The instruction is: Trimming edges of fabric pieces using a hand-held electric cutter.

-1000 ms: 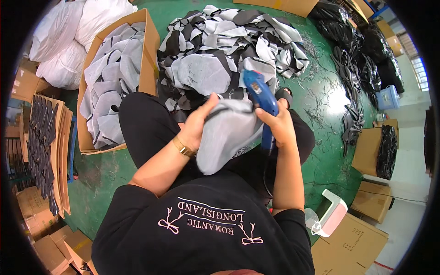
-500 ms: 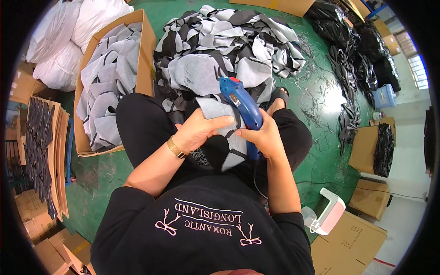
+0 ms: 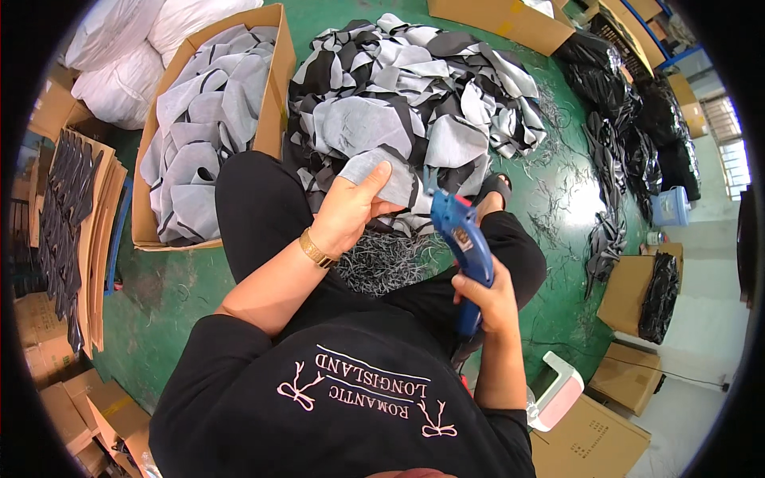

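Hands have parted now: left hand (image 3: 348, 211) lifts the grey fabric piece (image 3: 381, 177) up (fingers pinching it), right hand (image 3: 488, 296) drops away gripping the blue cutter (image 3: 464, 243).

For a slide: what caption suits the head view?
Left hand holds grey fabric piece; right hand grips blue handheld cutter.

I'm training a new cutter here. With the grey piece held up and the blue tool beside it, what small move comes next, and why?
Probably bring the blue cutting tool in the right hand left to the grey fabric piece. The left hand already pinches that piece up, and the tool's tip sits just beside its edge, apart from it.
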A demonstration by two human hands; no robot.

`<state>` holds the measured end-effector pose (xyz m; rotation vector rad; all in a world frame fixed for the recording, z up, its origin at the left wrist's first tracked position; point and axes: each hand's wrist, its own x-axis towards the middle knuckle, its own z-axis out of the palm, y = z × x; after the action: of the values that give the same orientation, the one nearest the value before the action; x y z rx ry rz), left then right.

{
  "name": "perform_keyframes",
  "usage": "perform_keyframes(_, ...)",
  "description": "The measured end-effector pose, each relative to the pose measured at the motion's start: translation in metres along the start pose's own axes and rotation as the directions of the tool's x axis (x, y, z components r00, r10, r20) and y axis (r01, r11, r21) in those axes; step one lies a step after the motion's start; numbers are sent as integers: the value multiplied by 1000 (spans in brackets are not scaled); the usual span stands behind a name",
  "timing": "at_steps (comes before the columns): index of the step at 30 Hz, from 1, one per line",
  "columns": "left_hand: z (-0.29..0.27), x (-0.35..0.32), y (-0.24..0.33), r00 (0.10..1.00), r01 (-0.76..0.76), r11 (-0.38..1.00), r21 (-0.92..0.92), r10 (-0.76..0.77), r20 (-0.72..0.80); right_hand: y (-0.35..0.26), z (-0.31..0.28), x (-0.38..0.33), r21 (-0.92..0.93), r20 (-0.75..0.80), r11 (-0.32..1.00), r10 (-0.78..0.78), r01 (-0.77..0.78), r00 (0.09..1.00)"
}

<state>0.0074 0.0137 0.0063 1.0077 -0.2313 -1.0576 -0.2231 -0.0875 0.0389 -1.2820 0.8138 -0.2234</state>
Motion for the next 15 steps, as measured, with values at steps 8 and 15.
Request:
perform_keyframes(8,4,-2,-1,995,-90,996,-4,91,29,18,8,-7,27,26,997,71,-72,997)
perform_keyframes(15,7,-3,0,989,-124,992,4,123,82,17,6,-5,115,54,989,87,-92,995)
